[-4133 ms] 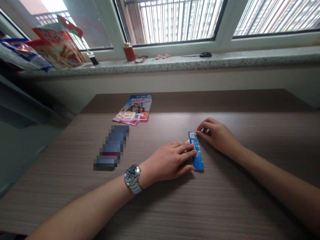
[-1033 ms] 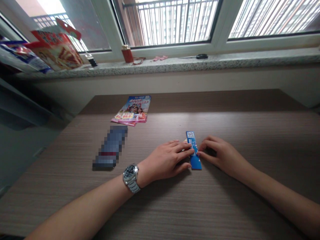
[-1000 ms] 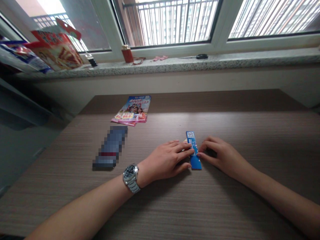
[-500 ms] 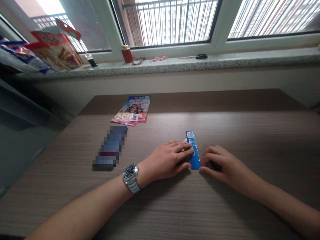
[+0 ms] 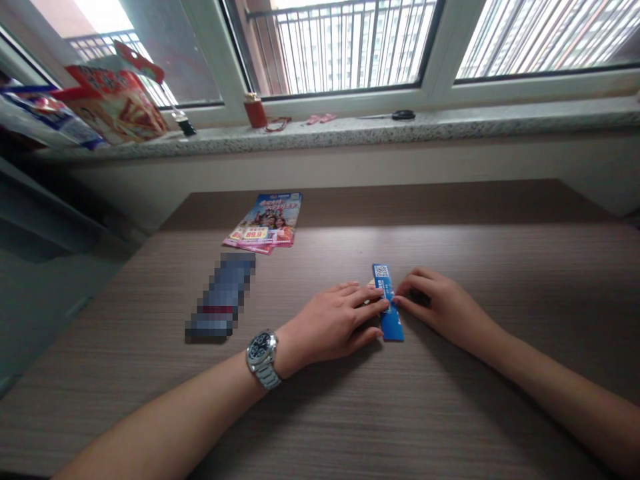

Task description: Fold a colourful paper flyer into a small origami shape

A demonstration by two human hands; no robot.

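The left hand (image 5: 337, 320), loosely spread, holds nothing and rests on the blue paper strip (image 5: 392, 327); the right hand (image 5: 437, 298), curled, meets its edge (whether pinching, I cannot tell).

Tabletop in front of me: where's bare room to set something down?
Bare tabletop lies right of the flyer stack, beyond the right hand, and nearer you, between the forearms. It's crowded around the blue paper, partly under the left hand.

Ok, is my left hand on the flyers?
No, your left hand rests on the blue strip, apart from the flyers.
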